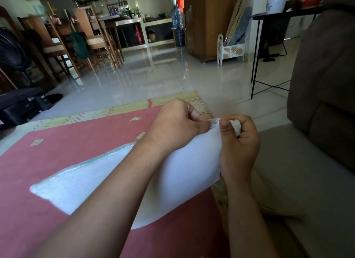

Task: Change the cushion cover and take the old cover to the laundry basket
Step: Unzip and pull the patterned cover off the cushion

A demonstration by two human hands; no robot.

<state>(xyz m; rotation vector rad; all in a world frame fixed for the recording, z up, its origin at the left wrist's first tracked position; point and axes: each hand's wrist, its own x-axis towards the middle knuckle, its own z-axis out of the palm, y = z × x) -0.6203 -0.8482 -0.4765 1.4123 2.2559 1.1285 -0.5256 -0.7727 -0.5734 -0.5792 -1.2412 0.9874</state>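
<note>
Head view: the white cushion (pixel 169 182) lies over the red rug (pixel 48 209), its far corner bunched in the closed grip of the right hand (pixel 239 144) while the left hand (pixel 177 127) pinches beside it, likely at the zip, which next needs a steady pull.

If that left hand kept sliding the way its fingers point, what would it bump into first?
Most likely the right hand, which grips the cushion by its corner, just ahead of where the left hand pinches it. The gap looks tiny, though depth is hard to judge.
</note>
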